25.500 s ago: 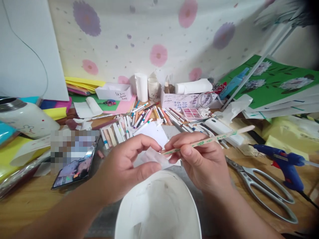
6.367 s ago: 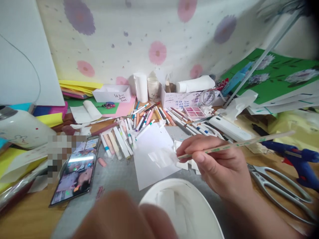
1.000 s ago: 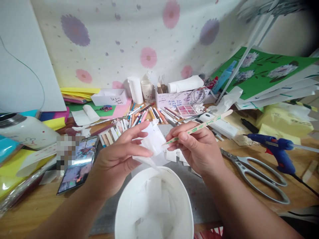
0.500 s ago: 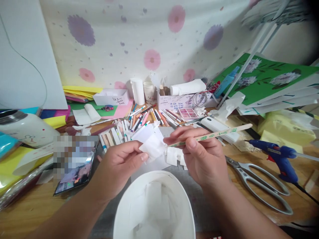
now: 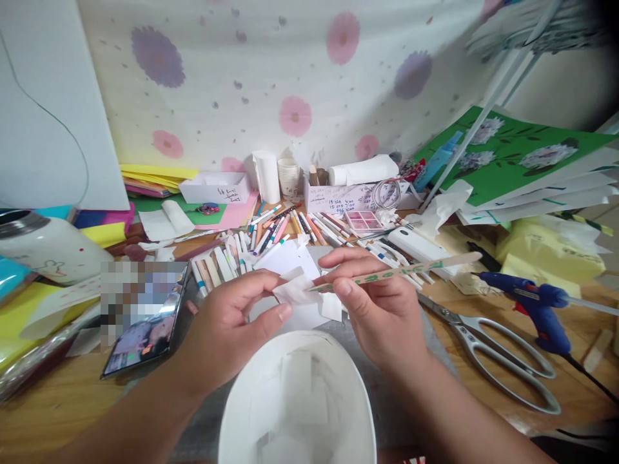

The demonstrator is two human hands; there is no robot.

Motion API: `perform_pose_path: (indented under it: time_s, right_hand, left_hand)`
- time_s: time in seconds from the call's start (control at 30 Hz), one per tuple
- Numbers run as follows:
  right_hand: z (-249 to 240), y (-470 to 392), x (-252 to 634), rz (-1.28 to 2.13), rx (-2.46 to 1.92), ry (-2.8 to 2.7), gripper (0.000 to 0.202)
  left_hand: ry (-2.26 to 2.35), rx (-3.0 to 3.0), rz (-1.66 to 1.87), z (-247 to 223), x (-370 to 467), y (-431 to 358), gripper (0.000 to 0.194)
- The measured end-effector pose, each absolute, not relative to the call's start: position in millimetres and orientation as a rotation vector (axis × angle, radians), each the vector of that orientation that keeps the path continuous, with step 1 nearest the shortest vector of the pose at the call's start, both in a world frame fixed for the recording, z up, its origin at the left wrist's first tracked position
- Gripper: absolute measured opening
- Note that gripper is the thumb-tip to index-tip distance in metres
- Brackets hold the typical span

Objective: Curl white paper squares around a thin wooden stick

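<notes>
Left hand (image 5: 232, 316) pinches a white paper scrap (image 5: 296, 291), probably tissue, at 9 o'clock of the right hand (image 5: 382, 303) gripping a stick (image 5: 401, 270) above the white bowl (image 5: 246, 399).

The stick (image 5: 411, 269) is tan with green marks, the bowl (image 5: 297, 403) white, the glue gun (image 5: 536, 306) blue.

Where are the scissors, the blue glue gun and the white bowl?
scissors (image 5: 503, 351): head view, on a handle loop.
blue glue gun (image 5: 525, 293): head view, on the barrel.
white bowl (image 5: 242, 406): head view, on the left rim.
</notes>
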State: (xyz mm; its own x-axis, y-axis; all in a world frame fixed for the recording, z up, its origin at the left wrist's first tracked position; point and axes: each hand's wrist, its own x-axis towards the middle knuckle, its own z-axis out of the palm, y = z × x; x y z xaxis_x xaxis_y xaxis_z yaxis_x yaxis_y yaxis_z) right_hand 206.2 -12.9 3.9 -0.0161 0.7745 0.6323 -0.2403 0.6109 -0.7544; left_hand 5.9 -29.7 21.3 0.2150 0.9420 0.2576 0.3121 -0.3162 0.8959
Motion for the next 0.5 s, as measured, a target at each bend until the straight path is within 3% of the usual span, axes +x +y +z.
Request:
perform_pose_path:
  time_s: [0.1,0.27,0.5]
  right_hand:
    - [9,-18,204,0.719,-0.509,-1.483,0.013]
    - [15,-23,201,0.649,-0.486,-1.576,0.014]
    - [16,-23,204,0.681,-0.435,-1.594,0.012]
  left_hand:
    - [1.088,1.656,1.160,20,7,-30,0.023]
    - [1.034,1.778,1.342,22,10,-30,0.012]
    - [1.163,2.042,1.475,21,5,-34,0.018]
